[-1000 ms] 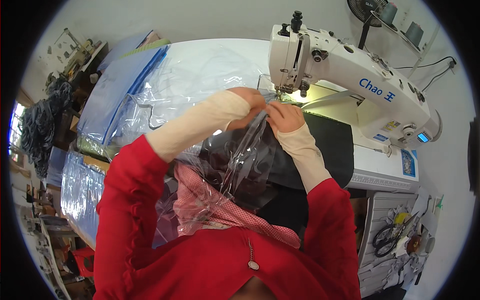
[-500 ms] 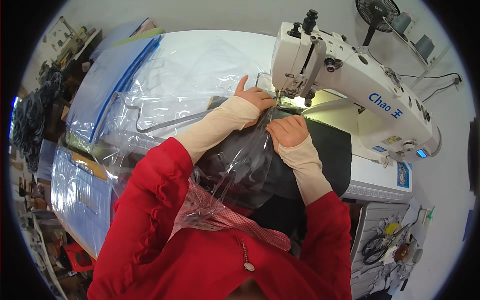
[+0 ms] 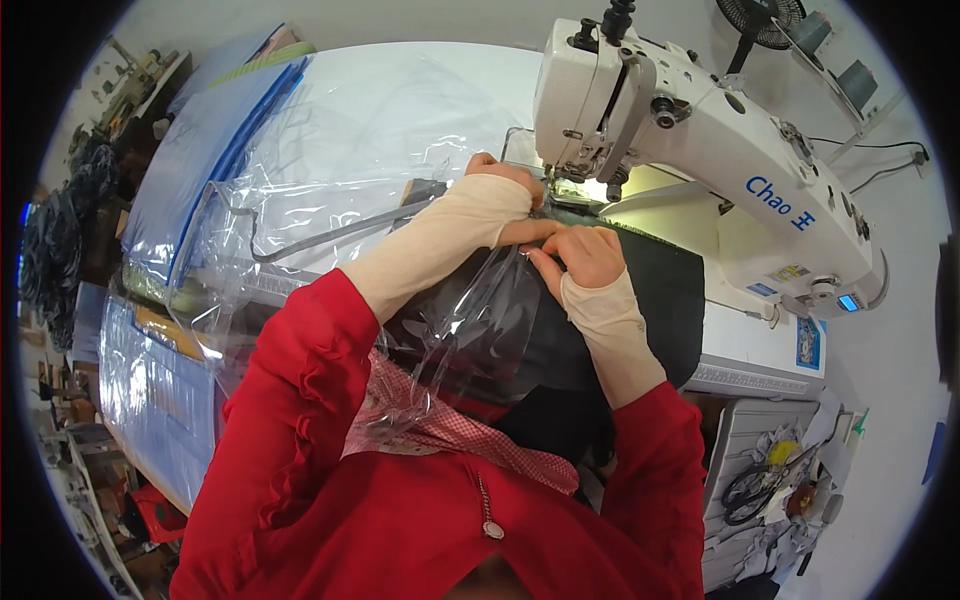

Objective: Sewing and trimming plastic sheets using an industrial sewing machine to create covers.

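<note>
A clear plastic sheet [image 3: 465,315] drapes from the white sewing machine's [image 3: 585,110] needle area down toward my lap, over black fabric [image 3: 650,290]. Close to the presser foot, my left hand [image 3: 510,182] is closed with its fingers curled over the sheet's edge; its fingertips are partly hidden. Its thumb reaches across to my right hand [image 3: 590,255], which pinches the gathered sheet between thumb and fingers just below the foot. A grey binding strip [image 3: 335,240] runs from beside my left hand out to the left over the plastic. Cream sleeve covers wrap both wrists.
Stacked blue-edged plastic sheets [image 3: 190,160] lie at the left of the white table [image 3: 420,75]. At the lower right, a grey tray [image 3: 735,430] holds scissors [image 3: 750,490] and scraps. A fan [image 3: 758,20] and thread cones [image 3: 857,85] stand at the back right.
My right hand has gone from lying flat to pinching the sheet. My left hand's raised finger has folded in, and its thumb now stretches to the right hand. The view has shifted slightly.
</note>
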